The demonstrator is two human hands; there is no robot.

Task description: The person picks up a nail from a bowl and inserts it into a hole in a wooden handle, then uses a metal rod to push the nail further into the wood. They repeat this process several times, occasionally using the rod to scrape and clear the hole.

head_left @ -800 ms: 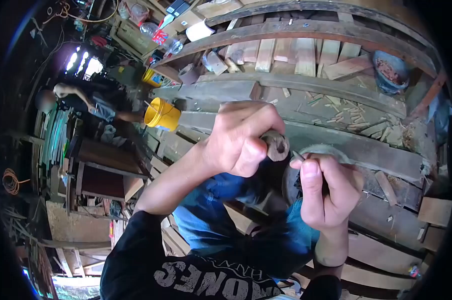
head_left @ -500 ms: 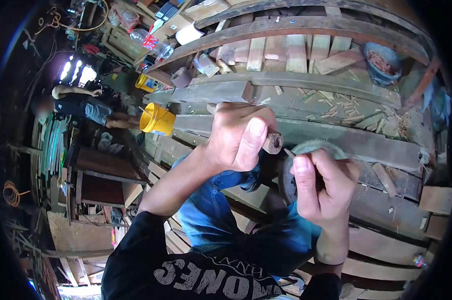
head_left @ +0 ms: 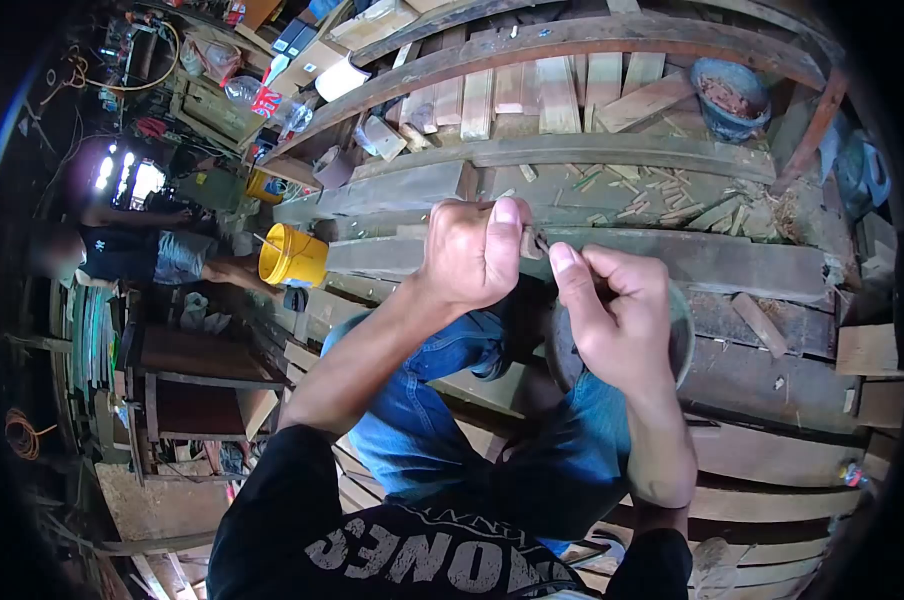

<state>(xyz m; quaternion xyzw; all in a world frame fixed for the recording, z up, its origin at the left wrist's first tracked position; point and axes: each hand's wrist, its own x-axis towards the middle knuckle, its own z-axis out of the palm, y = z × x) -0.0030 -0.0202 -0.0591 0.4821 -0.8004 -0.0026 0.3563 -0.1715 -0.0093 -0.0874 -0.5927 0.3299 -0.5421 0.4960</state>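
Note:
My left hand (head_left: 472, 252) is closed in a fist around a short wooden piece (head_left: 531, 243), with only its end showing past the thumb. Thumb and fingers of my right hand (head_left: 620, 315) pinch a thin sliver of wood (head_left: 545, 246), mostly hidden by the fingertips. The sliver's tip is right at the exposed end of the wooden piece. Below my right hand, beside my knee, the rim of a round grey tub (head_left: 686, 340) shows.
Small wood offcuts (head_left: 662, 195) lie scattered on the planks ahead. A blue bucket (head_left: 730, 100) holds brownish contents at the upper right. A yellow bucket (head_left: 292, 256) stands at the left, with a person (head_left: 132, 250) beyond it. A plastic bottle (head_left: 257, 97) lies near the top.
Both hands have moved up, and my right hand has come closer to my left. The sliver's tip now meets the wooden piece's end, where a gap showed before. The view has shifted slightly.

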